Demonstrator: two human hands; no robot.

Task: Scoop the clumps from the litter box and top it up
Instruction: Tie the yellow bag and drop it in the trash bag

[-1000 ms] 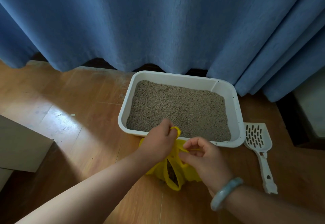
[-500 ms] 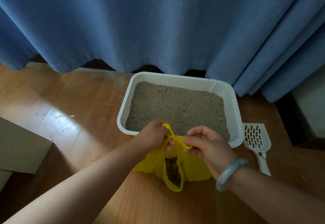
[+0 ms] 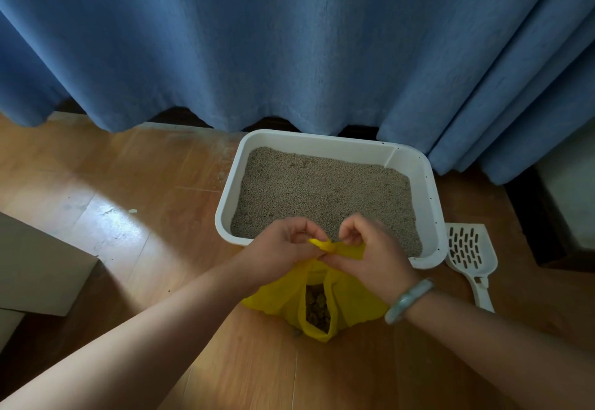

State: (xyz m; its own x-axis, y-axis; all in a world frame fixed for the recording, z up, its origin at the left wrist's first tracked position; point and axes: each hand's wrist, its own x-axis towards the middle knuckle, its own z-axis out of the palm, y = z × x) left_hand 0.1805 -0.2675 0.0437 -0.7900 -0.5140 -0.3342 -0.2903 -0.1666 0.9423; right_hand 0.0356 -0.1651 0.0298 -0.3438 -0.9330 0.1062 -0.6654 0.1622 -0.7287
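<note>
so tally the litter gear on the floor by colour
white: 2, litter box and scoop
yellow: 1, bag
total: 3

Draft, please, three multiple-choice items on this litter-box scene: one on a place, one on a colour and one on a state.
1. Where does the white slotted plastic scoop lie?
A. In the litter.
B. On the wooden floor, right of the white plastic litter box.
C. Inside a bag.

2. What colour is the plastic bag with the clumps?
A. Yellow.
B. Black.
C. Green.

3. What are the left hand and right hand doing?
A. Lying flat on the floor.
B. Pinching the bag's handles together.
C. Pouring litter.

Answers: 1 B, the scoop rests on the boards beside the box's right rim; 2 A, its film is bright yellow; 3 B, the fingers of both hands curl round the handles above the bag.
</note>
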